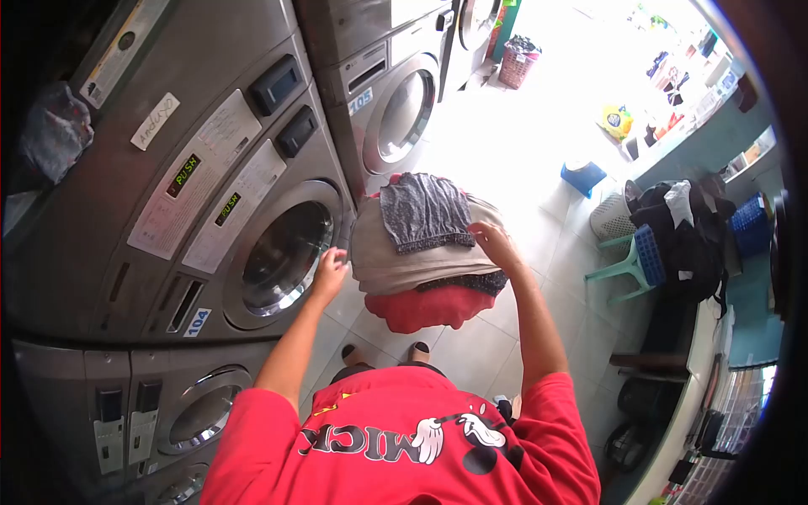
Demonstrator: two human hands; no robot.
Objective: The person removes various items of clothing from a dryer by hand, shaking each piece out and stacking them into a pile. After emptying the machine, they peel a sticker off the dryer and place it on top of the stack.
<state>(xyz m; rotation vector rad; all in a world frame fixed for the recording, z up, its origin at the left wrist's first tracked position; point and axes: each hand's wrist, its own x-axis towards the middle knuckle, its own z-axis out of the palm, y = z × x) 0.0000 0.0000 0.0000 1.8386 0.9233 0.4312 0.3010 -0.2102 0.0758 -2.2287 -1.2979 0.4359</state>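
Observation:
In front of me rises a stack of folded clothes, with beige cloth (379, 268) in its middle and red cloth (429, 311) at the bottom. Dark grey patterned shorts (425, 215) with a gathered waistband lie flat on top. My right hand (492, 242) is at the right edge of the shorts, its fingers bent and slightly apart, fingertips right at the fabric. Left of the stack, my left hand (332, 268) hangs in the air with loosely curled, parted fingers and nothing in them.
Stacked washing machines line the left, one with a round glass door (286, 252) beside my left hand. On the right stand a green stool (627, 269), a white basket (610, 215) and a heap of dark clothes (682, 236). A pink basket (517, 67) stands farther off.

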